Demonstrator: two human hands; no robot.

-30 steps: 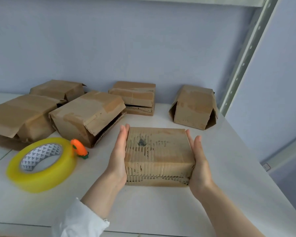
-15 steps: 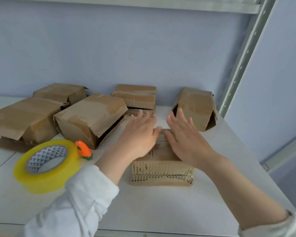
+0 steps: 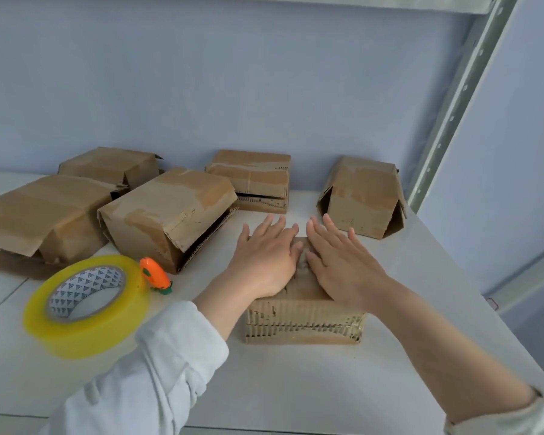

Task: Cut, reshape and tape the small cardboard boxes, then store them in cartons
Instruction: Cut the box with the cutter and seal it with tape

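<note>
Both hands lie flat on top of the small cardboard box [image 3: 302, 321], palms down. The left hand [image 3: 266, 259] covers the left half of the lid and the right hand [image 3: 343, 265] covers the right half. Their fingers are straight and slightly spread, curled round nothing, and the fingertips reach past the box's far edge. The two thumbs lie close together over the middle of the lid, where a dark smudge shows between them. Neither hand grips anything; they only press on the cardboard.

This box stands on the white table [image 3: 296, 387], right of its middle and nearer the front edge than any other box. Its front face is worn down to bare corrugated ribbing. A pale sleeve [image 3: 157, 356] covers the left forearm, while the right forearm is bare up to a cuff at the picture's lower right corner.

Left of the box, near the table's front-left part, a yellow tape roll [image 3: 85, 340] lies flat, with a small orange cutter [image 3: 154, 274] just beside its far-right rim. Toward the back edge sit five more brown boxes: a large one [image 3: 44, 215] at far left, one behind it [image 3: 107, 164], a tilted one [image 3: 167, 211] in the middle-left, a flat one [image 3: 252, 177] against the wall and an upright one [image 3: 361, 199] near the back right corner, beside a grey metal upright [image 3: 453, 102].
</note>
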